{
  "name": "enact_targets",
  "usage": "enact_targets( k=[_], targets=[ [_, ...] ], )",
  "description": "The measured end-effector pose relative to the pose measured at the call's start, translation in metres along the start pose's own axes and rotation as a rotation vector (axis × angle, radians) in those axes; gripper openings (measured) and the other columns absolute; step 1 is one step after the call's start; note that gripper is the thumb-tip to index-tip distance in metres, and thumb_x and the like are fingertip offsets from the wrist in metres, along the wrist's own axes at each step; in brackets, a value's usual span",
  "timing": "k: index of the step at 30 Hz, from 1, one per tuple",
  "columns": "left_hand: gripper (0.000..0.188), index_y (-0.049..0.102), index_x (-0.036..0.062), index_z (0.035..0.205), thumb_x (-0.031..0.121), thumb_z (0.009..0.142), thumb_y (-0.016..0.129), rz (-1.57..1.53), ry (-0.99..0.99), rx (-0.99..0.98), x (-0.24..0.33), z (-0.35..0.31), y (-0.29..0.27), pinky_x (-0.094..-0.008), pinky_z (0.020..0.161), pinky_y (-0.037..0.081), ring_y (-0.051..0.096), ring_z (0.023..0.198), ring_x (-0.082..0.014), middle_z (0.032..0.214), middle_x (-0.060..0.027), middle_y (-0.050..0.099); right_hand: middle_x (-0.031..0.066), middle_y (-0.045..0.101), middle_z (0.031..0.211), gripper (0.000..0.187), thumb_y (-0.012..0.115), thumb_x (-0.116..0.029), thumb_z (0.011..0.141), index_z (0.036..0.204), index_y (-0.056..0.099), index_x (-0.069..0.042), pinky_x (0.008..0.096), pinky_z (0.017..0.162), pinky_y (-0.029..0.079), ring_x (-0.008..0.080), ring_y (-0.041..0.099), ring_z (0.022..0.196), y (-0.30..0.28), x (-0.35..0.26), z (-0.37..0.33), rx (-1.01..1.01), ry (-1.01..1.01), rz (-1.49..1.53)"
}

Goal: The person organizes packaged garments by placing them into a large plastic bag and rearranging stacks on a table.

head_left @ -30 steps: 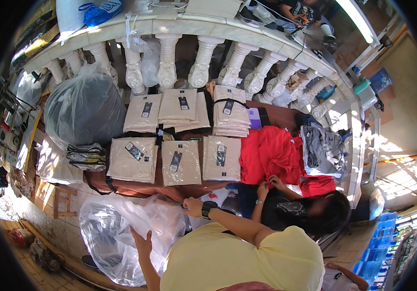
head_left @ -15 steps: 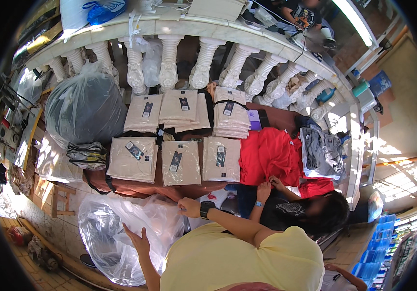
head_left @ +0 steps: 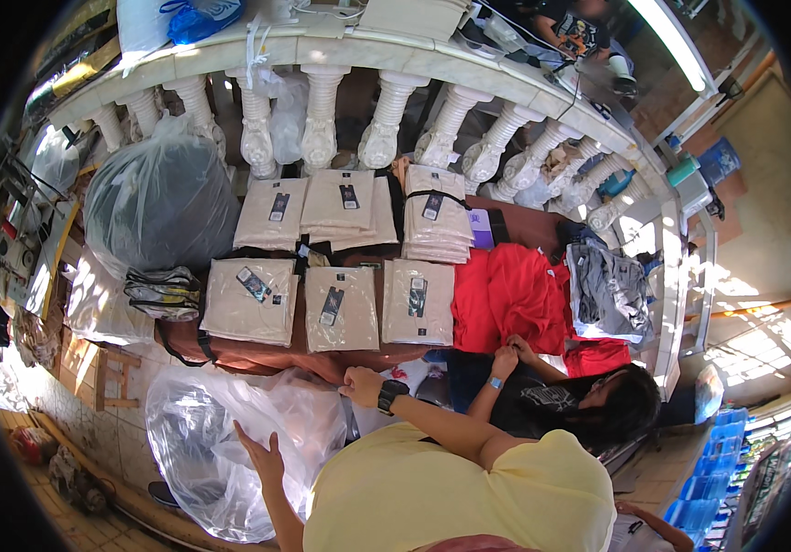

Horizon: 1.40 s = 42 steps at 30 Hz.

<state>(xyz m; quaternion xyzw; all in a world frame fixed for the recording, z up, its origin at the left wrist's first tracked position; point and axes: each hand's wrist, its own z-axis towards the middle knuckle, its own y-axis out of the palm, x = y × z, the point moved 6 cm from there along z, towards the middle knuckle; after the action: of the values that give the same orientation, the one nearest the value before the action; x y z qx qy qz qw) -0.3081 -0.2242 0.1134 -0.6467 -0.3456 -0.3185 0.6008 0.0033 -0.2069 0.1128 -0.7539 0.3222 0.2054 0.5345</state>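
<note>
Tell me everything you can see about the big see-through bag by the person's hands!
This clear bag looks like thin, shiny plastic, crumpled and puffed out, with whitish folds. It's in front of the brown-covered table. The left hand, fingers spread, overlaps its lower part in view; the right hand, fingers curled, is by its upper right edge. I can't tell if either touches it.

A big, rumpled, see-through plastic bag [head_left: 220, 451] shows milky white glints. Flat, rectangular beige garments in glossy plastic [head_left: 253, 317] bear oblong black tags [head_left: 330, 305]. Heaped, soft, solid-red cloth [head_left: 519, 290] contrasts with folded grey fabric garments [head_left: 609, 293] and a broad reddish-brown cloth [head_left: 322, 365]. The loose fabric shirt [head_left: 432, 492] is plain pale yellow; the co-worker's black fabric shirt [head_left: 510, 419] carries a pale print. Ridged, rounded balusters [head_left: 320, 120] are white.
</note>
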Motion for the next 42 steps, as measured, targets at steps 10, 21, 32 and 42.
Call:
enact_targets(
  k=[10,21,32,42],
  targets=[
    [0.085,0.007,-0.0004,0.145,0.009,0.082,0.063,0.009,0.005,-0.01,-0.008,0.0,0.002,-0.0469,0.113,0.018,0.016,0.138,-0.0418,0.149,-0.0258,0.014,0.0189,0.064,0.08,0.033,0.07,-0.032,0.078,0.088,0.057,-0.004,0.0443,0.069,0.049,0.0357,0.063,0.079,0.007,0.018,0.002,0.044,0.047,-0.038],
    [0.086,0.008,0.0003,0.146,0.006,0.08,0.064,-0.017,-0.026,-0.014,-0.005,-0.001,0.001,-0.0463,0.113,0.018,0.016,0.138,-0.0409,0.149,-0.0253,0.015,0.0184,0.065,0.076,0.032,0.069,-0.034,0.079,0.087,0.058,-0.005,0.0441,0.066,0.05,0.0356,0.064,0.074,-0.003,0.005,0.002,0.043,0.094,-0.029],
    [0.087,0.008,-0.0011,0.145,0.008,0.08,0.065,-0.012,-0.035,-0.026,-0.006,0.004,-0.001,-0.0458,0.113,0.018,0.017,0.138,-0.0409,0.149,-0.026,0.015,0.018,0.065,0.079,0.031,0.068,-0.035,0.08,0.086,0.058,-0.006,0.0441,0.067,0.05,0.035,0.064,0.075,-0.001,0.006,0.004,0.028,0.104,0.008],
    [0.088,0.007,0.0013,0.146,0.007,0.08,0.065,-0.053,-0.041,-0.045,-0.001,0.005,-0.002,-0.0452,0.113,0.021,0.019,0.137,-0.041,0.149,-0.0247,0.016,0.0188,0.065,0.082,0.032,0.066,-0.037,0.081,0.086,0.056,-0.007,0.0454,0.068,0.05,0.0363,0.064,0.078,-0.012,-0.005,-0.001,0.012,0.1,0.009]
  ],
)
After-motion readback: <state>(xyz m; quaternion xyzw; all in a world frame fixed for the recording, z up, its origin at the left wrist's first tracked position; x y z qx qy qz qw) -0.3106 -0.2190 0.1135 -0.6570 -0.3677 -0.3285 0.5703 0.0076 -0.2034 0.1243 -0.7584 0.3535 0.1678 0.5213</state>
